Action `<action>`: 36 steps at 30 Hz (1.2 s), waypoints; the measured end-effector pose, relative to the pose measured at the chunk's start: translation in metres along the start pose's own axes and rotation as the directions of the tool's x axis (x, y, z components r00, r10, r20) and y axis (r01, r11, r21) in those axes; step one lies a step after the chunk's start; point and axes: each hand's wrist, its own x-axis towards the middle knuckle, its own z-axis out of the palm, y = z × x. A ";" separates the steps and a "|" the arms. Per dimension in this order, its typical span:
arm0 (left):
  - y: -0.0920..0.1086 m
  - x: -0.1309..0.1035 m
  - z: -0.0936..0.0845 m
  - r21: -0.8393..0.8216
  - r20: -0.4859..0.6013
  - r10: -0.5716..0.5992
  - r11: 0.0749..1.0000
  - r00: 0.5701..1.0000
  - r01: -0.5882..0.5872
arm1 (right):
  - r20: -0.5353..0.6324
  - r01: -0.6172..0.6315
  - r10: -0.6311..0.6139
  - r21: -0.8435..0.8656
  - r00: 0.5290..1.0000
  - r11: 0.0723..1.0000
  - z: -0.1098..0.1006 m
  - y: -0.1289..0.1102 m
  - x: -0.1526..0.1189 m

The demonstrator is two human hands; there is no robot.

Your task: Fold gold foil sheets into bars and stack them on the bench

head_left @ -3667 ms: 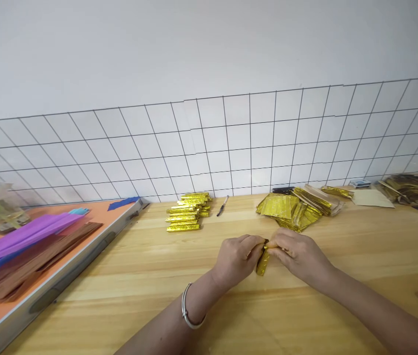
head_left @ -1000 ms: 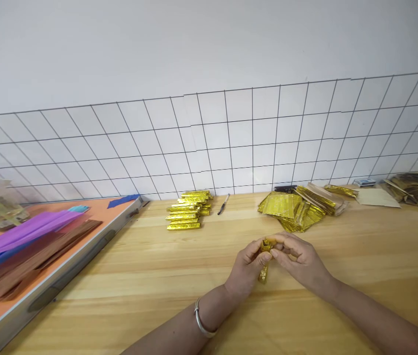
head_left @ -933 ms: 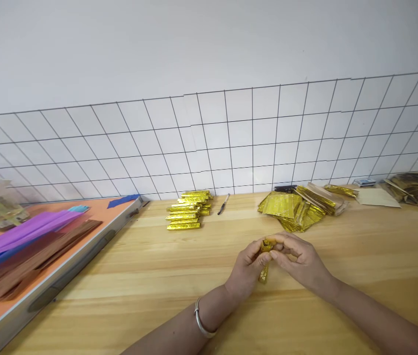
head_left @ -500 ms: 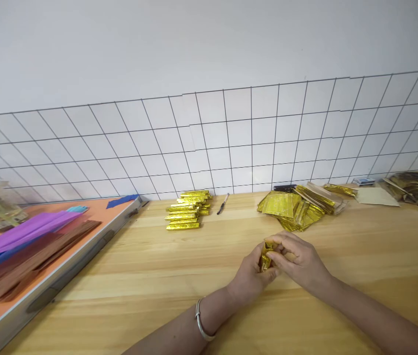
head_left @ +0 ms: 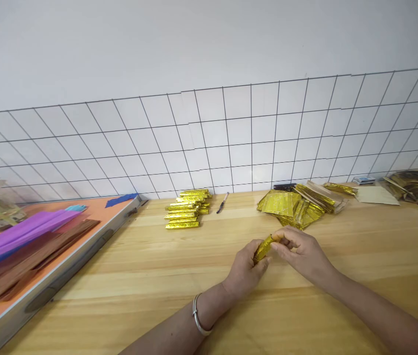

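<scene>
A small rolled piece of shiny gold foil paper (head_left: 262,248) is held over the wooden table by both hands. My left hand (head_left: 248,268) is closed around its lower left part, thumb in front. At its upper right end, my right hand (head_left: 299,249) pinches the edge between thumb and fingers. Behind the hands lies a loose pile of flat gold foil sheets (head_left: 281,204). Farther left, several narrow folded gold foil strips (head_left: 182,217) are stacked in overlapping rows.
A pen (head_left: 223,202) lies beside the stacked strips. At left, an orange-topped board (head_left: 109,214) carries purple, blue and brown crepe paper (head_left: 42,256). Darker foil sheets (head_left: 416,187) and a beige card (head_left: 377,195) sit at far right. A white wall with a black grid (head_left: 238,133) backs the wooden table (head_left: 138,276).
The gold foil piece has turned from nearly upright with an open top to a slanted, closed-looking roll. My left hand has moved slightly left; my right fingers have shifted to its end.
</scene>
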 end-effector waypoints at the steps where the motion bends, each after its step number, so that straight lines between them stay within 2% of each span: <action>1: -0.002 0.000 -0.001 0.035 -0.002 0.005 0.999 1.000 -0.005 | 0.011 0.010 -0.010 -0.018 1.000 1.000 -0.002 0.000 0.001; 6: -0.011 0.003 -0.007 0.273 0.032 -0.002 0.962 0.999 -0.007 | 0.063 0.051 -0.049 -0.022 0.997 0.998 -0.006 0.005 0.004; 9: -0.015 0.005 -0.014 0.369 0.097 -0.017 0.929 0.995 -0.020 | 0.087 -0.020 0.014 0.067 0.996 0.998 -0.002 0.016 0.005; 13: -0.020 0.011 -0.026 0.379 0.104 -0.015 0.925 0.994 -0.025 | 0.075 -0.174 0.162 0.198 0.984 0.965 0.005 0.040 0.007; 16: -0.027 0.017 -0.037 0.353 0.099 0.004 0.935 0.995 -0.039 | 0.027 -0.209 0.207 0.133 0.978 0.969 0.008 0.057 0.008; 19: -0.036 0.022 -0.046 0.361 0.115 0.016 0.931 0.993 -0.057 | 0.016 -0.187 0.187 -0.012 0.982 0.982 0.012 0.070 0.009; 24: -0.047 0.026 -0.052 0.328 0.195 0.027 0.940 0.980 -0.091 | 0.014 -0.135 0.139 -0.156 0.990 0.979 0.019 0.084 0.010; 28: -0.052 0.025 -0.052 0.345 0.163 0.046 0.933 0.986 -0.101 | 0.026 -0.024 0.035 -0.352 0.999 0.936 0.020 0.089 0.011; 33: -0.053 0.024 -0.051 0.397 0.183 0.101 0.903 0.978 -0.167 | -0.004 -0.029 0.029 -0.296 1.000 0.955 0.019 0.088 0.011; 36: -0.053 0.024 -0.050 0.436 0.198 0.129 0.876 0.972 -0.205 | 0.046 0.045 -0.035 -0.250 0.998 0.967 0.020 0.087 0.010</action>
